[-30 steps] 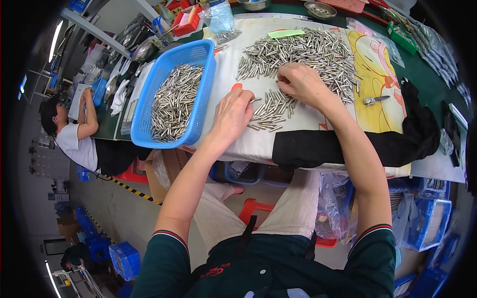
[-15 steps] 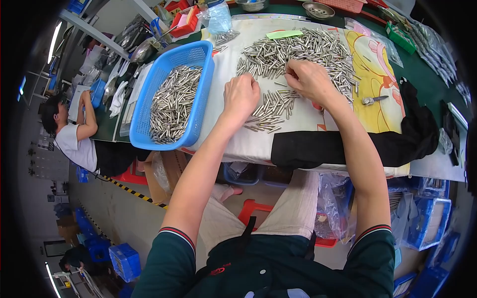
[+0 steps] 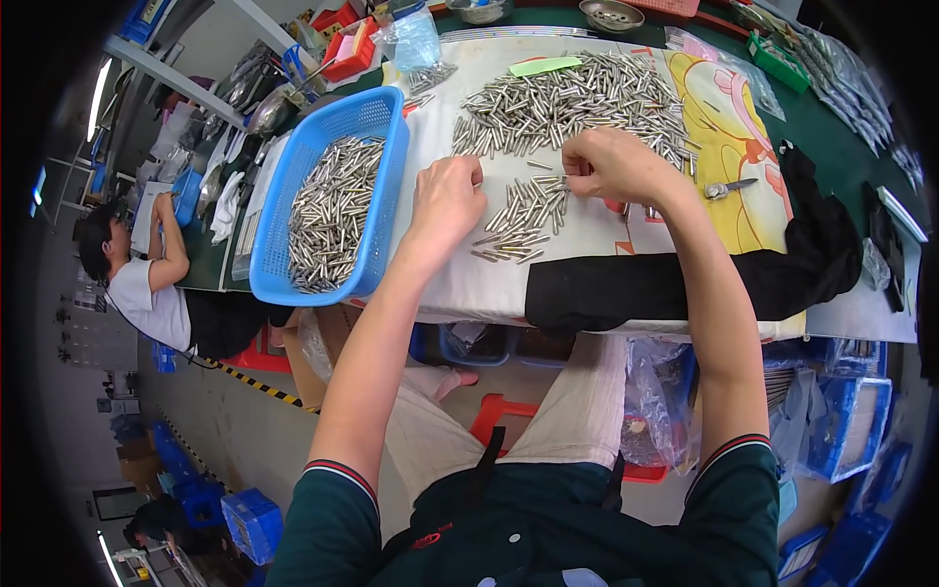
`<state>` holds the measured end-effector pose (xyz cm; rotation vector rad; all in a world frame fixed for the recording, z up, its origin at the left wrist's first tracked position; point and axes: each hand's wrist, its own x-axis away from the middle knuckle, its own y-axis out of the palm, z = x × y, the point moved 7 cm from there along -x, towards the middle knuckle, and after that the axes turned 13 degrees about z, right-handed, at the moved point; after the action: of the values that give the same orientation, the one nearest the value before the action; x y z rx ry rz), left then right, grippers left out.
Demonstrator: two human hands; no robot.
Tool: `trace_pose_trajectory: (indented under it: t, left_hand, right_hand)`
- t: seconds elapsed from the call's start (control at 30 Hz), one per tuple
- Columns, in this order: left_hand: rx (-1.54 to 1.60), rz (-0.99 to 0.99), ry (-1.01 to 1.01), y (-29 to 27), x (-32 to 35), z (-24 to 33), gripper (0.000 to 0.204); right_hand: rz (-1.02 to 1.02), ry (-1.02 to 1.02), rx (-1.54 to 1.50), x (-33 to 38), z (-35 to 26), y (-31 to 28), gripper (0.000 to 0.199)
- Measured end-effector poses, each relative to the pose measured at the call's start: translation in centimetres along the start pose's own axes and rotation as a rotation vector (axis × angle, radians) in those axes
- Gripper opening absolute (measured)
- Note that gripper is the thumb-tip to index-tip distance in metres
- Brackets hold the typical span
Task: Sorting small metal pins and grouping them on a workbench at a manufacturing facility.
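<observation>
A large heap of short silvery metal pins [image 3: 577, 103] lies across the far part of the table, with a smaller group of pins [image 3: 518, 220] nearer to me. My right hand [image 3: 621, 168] bends over the gap between them, thumb and fingertips pinched at the upper right end of the smaller group. What the pinch holds is too small to make out. Left of that group my left hand [image 3: 448, 201] is curled closed above the white cover, its fingertips hidden. A blue basket [image 3: 398, 161] full of similar pins stands to the left of my left forearm.
A light green strip [image 3: 545, 67] lies on the heap. Black cloth [image 3: 606, 292] runs along the near table edge, and a small metal tool [image 3: 730, 188] lies right. A clear bag [image 3: 411, 41] stands at the back. A co-worker [image 3: 147, 264] sits at the left.
My right hand has come slightly nearer, from the heap's edge to the smaller group. My left hand has drawn a little left and nearer, away from the pins. The view has shifted slightly.
</observation>
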<state>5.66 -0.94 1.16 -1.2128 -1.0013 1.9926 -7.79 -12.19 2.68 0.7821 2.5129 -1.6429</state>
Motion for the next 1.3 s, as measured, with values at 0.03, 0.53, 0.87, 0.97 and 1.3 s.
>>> trace_pose_trajectory:
  t: [0.03, 0.53, 0.87, 0.97, 1.3]
  left_hand:
    - [0.005, -0.004, 0.004, 0.0, -0.1, 0.3, 0.012]
    - [0.024, 0.097, 0.002, 0.4, -0.4, 1.4, 0.009]
    - [-0.053, 0.111, 0.156, 0.7, -0.3, 2.1, 0.009]
    - [-0.066, 0.089, 0.192, 0.8, -0.2, 1.9, 0.011]
    - [-0.17, 0.125, 0.231, 0.7, 0.6, 2.6, 0.008]
  right_hand:
    - [-0.069, 0.006, -0.033, 0.3, -0.3, 0.2, 0.013]
    - [0.124, -0.067, 0.139, -0.2, -0.1, 1.0, 0.009]
    - [0.13, -0.043, 0.011, -0.3, 0.8, 0.6, 0.01]
    - [0.214, -0.038, 0.018, -0.3, 1.1, -0.7, 0.01]
    - [0.136, -0.08, 0.294, -0.1, -0.2, 1.6, 0.008]
